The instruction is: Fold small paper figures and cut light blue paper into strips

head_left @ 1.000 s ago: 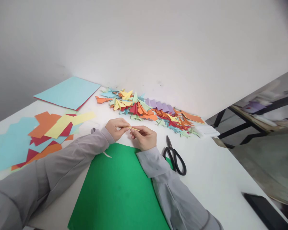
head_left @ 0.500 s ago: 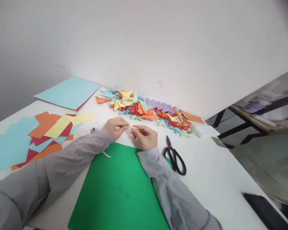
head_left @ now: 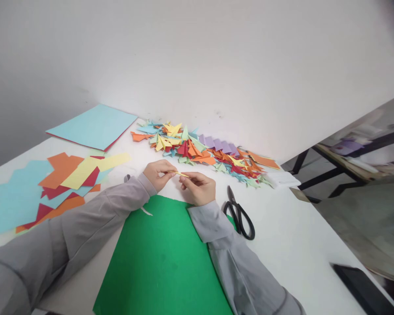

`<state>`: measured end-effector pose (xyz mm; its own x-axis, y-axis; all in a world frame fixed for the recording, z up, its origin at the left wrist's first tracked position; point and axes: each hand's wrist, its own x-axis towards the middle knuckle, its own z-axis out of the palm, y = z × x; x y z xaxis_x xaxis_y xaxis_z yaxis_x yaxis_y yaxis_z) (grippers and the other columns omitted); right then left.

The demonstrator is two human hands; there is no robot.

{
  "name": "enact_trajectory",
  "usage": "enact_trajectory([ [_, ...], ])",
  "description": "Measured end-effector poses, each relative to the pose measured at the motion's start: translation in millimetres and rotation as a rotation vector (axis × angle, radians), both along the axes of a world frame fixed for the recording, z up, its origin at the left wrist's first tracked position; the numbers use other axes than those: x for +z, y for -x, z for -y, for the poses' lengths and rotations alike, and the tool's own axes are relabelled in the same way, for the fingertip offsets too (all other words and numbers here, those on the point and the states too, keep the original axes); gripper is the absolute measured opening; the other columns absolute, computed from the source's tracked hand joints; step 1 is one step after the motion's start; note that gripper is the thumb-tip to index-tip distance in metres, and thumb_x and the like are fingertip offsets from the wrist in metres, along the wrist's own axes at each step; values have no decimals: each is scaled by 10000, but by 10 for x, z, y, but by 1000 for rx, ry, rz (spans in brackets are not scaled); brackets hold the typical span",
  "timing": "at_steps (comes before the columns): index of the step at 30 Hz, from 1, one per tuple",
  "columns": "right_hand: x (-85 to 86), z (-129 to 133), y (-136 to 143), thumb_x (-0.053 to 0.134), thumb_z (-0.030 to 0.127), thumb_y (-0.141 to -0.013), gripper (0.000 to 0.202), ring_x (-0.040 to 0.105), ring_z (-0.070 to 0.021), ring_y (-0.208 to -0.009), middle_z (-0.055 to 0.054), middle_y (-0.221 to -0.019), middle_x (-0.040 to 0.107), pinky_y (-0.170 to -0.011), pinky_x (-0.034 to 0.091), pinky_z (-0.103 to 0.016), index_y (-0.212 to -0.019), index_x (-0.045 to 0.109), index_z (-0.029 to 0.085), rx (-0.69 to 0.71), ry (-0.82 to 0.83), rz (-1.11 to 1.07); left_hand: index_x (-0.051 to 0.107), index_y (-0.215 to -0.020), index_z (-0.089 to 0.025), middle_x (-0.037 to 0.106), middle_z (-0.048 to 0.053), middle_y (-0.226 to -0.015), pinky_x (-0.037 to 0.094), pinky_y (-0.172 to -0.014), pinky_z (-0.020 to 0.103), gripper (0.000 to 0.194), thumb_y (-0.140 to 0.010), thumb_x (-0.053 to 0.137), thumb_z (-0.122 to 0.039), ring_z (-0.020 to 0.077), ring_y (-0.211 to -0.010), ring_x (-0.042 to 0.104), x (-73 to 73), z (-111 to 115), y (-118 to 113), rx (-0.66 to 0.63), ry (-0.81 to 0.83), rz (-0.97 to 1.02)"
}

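Between my two hands is a small folded piece of yellow paper [head_left: 180, 173], seen nearly edge-on. My left hand [head_left: 159, 175] pinches its left end between thumb and fingers. The right end is gripped the same way by my right hand [head_left: 198, 187]. Both hands are just above the table, past the far edge of a green sheet [head_left: 164, 258]. Behind them lies a long heap of small folded paper planes [head_left: 184, 146] in several colours. To the right of my right hand, black-handled scissors [head_left: 239, 214] lie with the blades pointing away.
At left are loose coloured paper pieces [head_left: 82, 173], with a light-blue stack of sheets [head_left: 93, 127] behind. A white packet [head_left: 282, 180] lies at the heap's right end, and a dark flat device [head_left: 361, 286] near the right edge. A wall [head_left: 197, 65] rises behind the table.
The yellow paper has tilted very slightly between my fingers. Both hands and everything on the table stay in place.
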<state>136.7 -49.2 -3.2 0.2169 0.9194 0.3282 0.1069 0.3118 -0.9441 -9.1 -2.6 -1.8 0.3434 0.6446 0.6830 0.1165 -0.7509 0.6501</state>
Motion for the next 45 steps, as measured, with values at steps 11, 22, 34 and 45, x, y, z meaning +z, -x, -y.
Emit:
enact_trajectory([
  [11, -24, -9, -1, 700, 281, -592, 144, 530, -109, -394, 7, -458, 607, -417, 434, -238, -667, 678, 160, -50, -5, 65, 660, -718, -141, 628, 47, -703, 486, -583, 209, 113, -713, 547, -137, 106, -635, 586, 1, -4, 8, -1, -25, -31],
  [22, -25, -12, -21, 685, 294, -613, 124, 533, -106, -407, 14, -477, 609, -431, 437, -234, -646, 671, 175, -45, -12, 106, 664, -721, -141, 626, 49, -704, 487, -582, 210, 120, -711, 545, -135, 108, -635, 587, -7, -11, 12, -5, 2, -59],
  [34, 9, -10, -25, 691, 276, -606, 119, 526, -99, -402, 31, -443, 587, -432, 423, -225, -620, 642, 169, -6, -4, 82, 659, -719, -131, 607, 51, -692, 473, -564, 215, 119, -708, 540, -141, 113, -630, 573, -13, 2, -1, -35, 68, -45],
  [45, 0, -22, -33, 716, 233, -565, 105, 525, -95, -392, 24, -443, 601, -430, 433, -230, -628, 674, 160, -2, 26, -7, 658, -737, -117, 609, 58, -711, 459, -574, 219, 129, -715, 536, -153, 113, -631, 565, -17, -17, 6, -34, 81, -63],
])
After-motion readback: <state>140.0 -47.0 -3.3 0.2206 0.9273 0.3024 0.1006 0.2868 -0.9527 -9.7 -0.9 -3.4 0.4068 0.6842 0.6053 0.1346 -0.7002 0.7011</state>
